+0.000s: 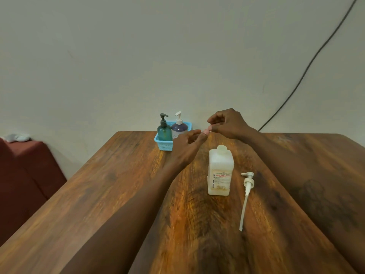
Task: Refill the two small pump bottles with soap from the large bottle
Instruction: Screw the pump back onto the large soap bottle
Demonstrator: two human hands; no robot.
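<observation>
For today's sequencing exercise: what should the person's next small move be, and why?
Probably lift the teal pump bottle from the blue basket: the large bottle already stands open, its pump lying on the table, while the teal bottle's pump is on.

Two small pump bottles out there, a teal pump bottle (pixel 164 131) and a purple pump bottle (pixel 179 127); one blue basket (pixel 165 146); one large white bottle (pixel 220 171); one loose pump (pixel 248 182), tube and all; two hands in shot, left hand (pixel 186 148) and right hand (pixel 230 123); one wooden table (pixel 98 194); one black cable (pixel 308 66); one dark red seat (pixel 25 175); one pale cloth (pixel 17 137).
</observation>
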